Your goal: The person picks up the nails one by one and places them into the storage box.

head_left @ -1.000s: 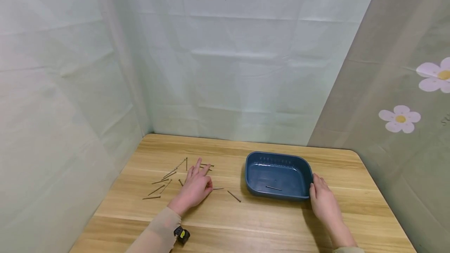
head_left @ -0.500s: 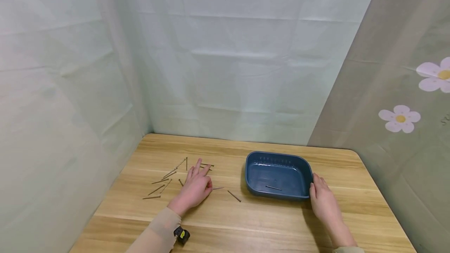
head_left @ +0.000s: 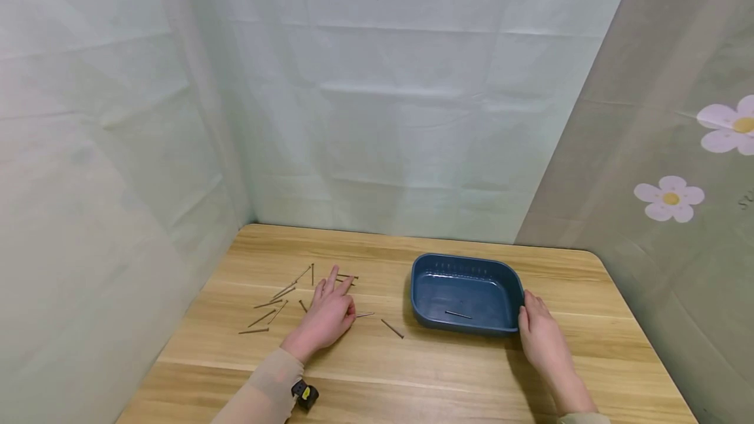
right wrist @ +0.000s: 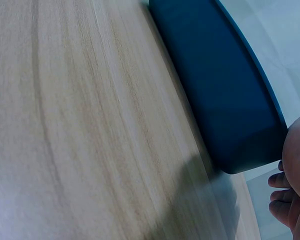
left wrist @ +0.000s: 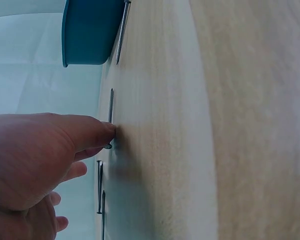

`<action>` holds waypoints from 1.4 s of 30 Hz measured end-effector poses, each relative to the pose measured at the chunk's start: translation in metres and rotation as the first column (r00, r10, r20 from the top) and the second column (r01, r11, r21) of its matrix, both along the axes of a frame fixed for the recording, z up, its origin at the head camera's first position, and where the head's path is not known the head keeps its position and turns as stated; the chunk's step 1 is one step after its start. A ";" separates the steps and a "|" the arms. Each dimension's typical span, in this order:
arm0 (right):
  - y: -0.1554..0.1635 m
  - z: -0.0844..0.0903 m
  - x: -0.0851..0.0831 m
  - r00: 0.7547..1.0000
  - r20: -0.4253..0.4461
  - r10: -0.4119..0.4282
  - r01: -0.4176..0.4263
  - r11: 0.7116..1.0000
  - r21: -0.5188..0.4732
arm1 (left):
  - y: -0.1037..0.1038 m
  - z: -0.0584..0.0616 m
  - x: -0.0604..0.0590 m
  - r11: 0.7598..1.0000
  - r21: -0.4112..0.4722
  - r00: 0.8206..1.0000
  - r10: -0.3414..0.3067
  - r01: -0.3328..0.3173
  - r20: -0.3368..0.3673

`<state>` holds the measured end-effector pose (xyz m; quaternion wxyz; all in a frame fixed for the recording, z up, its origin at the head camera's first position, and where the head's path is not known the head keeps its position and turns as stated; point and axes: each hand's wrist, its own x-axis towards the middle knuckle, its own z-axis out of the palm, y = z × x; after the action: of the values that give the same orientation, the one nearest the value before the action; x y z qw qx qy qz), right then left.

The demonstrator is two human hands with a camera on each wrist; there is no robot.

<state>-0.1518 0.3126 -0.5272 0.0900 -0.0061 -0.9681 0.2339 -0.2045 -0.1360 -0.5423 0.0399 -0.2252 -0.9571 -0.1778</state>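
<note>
a pale wooden surface (head_left: 412, 378) carries loose nails (head_left: 277, 303) scattered on its left half, one nail (head_left: 391, 328) lying apart near a blue tray (head_left: 466, 265) standing right of centre.

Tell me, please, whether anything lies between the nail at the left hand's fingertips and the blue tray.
Nothing tall does. Between the nail by the left hand and the blue tray lies only one more loose nail, flat on the wooden table. The right hand rests at the tray's far side.
</note>
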 end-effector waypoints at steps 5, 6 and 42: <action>-0.001 0.001 0.000 1.000 -0.014 0.004 -0.004 1.000 0.010 | 0.000 0.000 0.000 1.000 0.001 1.000 0.003 -0.003 0.009; -0.001 0.000 -0.001 1.000 -0.015 0.006 -0.005 1.000 0.010 | 0.000 0.000 0.000 1.000 0.000 1.000 0.004 -0.004 0.009; 0.001 -0.003 -0.002 1.000 -0.030 -0.004 0.005 1.000 0.006 | 0.024 0.028 0.003 0.995 0.093 0.997 -0.036 0.042 -0.061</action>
<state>-0.1533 0.3131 -0.5303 0.1050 -0.0045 -0.9672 0.2311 -0.2010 -0.1125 -0.5147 0.0754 -0.2469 -0.9415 -0.2165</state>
